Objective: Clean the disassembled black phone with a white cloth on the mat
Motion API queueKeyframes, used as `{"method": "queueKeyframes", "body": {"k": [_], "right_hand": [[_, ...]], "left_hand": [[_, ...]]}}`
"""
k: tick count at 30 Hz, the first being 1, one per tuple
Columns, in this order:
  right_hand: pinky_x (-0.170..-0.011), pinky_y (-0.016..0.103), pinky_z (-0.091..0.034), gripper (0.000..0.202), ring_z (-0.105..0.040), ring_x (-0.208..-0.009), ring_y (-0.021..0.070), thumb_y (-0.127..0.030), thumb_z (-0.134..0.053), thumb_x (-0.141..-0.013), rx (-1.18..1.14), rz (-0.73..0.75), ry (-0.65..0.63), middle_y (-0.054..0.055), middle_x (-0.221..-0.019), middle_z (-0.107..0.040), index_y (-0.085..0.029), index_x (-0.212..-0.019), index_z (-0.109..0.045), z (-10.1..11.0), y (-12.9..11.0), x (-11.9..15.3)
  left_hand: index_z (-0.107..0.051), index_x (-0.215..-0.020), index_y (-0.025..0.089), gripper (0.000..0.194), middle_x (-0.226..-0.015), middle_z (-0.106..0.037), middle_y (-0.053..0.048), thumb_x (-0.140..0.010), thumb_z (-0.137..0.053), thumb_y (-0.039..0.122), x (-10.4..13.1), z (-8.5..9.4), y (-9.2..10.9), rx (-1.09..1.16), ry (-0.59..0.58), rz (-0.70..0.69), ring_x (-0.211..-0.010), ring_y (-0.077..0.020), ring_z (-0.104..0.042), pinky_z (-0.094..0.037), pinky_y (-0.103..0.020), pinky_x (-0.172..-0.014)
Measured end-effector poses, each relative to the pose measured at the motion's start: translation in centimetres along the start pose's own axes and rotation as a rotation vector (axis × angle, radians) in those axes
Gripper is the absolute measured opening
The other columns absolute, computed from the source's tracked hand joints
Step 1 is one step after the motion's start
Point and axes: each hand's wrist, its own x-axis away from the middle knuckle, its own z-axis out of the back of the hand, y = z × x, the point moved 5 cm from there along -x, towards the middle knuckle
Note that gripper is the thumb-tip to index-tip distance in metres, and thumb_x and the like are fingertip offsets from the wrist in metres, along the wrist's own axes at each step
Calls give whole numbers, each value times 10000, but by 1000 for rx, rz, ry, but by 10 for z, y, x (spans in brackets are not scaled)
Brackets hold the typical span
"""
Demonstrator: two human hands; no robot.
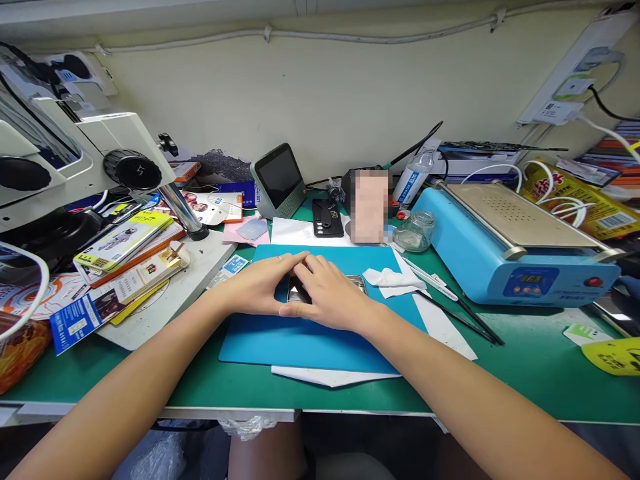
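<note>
A phone [358, 283] with a shiny metal rim and a dark surface lies flat on the blue mat [310, 343], mostly covered by both hands. My left hand [260, 283] curves around its left part, fingers along the far side and thumb along the near side. From the right, my right hand [333, 293] lies across it in the same way. The fingertips meet at the far side and the thumbs nearly touch, leaving a gap where the dark surface shows. A crumpled white tissue [393, 280] lies just right of the phone.
A blue heating plate machine [520, 253] stands at right, with tweezers [450, 293] beside the mat. A glass jar [415, 230], a black phone case [328, 219] and a smart display [277, 180] stand behind. At left are a microscope stand [187, 217] and stacked boxes [125, 243].
</note>
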Motion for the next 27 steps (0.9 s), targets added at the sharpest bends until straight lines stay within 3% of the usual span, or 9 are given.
{"method": "queueKeyframes", "body": {"k": [10, 17, 22, 27], "right_hand": [[-917, 478, -472, 681, -532, -1028, 296, -737, -459, -932, -4, 10, 15, 150, -1175, -588, -132, -1208, -605, 5, -1, 2], [-1005, 474, -438, 510, -572, -1079, 277, -614, -476, -993, 13, 54, 112, 126, -1130, -651, -169, -1140, -677, 15, 4, 13], [-1006, 439, -486, 394, -598, -1172, 278, -520, -534, -1001, -110, -43, 253, 106, -1246, -665, -203, -1175, -690, 52, 12, 28], [-955, 426, -540, 397, -632, -1177, 292, -519, -474, -1012, -47, -227, 262, 85, -1257, -685, -238, -1191, -690, 92, 40, 75]], "left_hand": [[-324, -1533, 236, 880, -1334, -617, -127, -829, -695, 612, 1, 0, -1, -20, 5, 13, -1117, -313, -631, -493, -344, -857], [-422, -1485, 248, 723, -1109, -675, -81, -897, -606, 627, -1, 4, 5, -89, 16, 18, -932, -251, -634, -471, -334, -810], [-454, -1479, 234, 572, -1191, -673, -89, -1004, -424, 551, 1, 12, 1, -159, 78, 101, -1067, -279, -614, -439, -405, -963], [-580, -1362, 203, 541, -1254, -688, -91, -1056, -226, 473, 0, 16, -8, -173, 159, 179, -1177, -288, -599, -429, -431, -1029]]}}
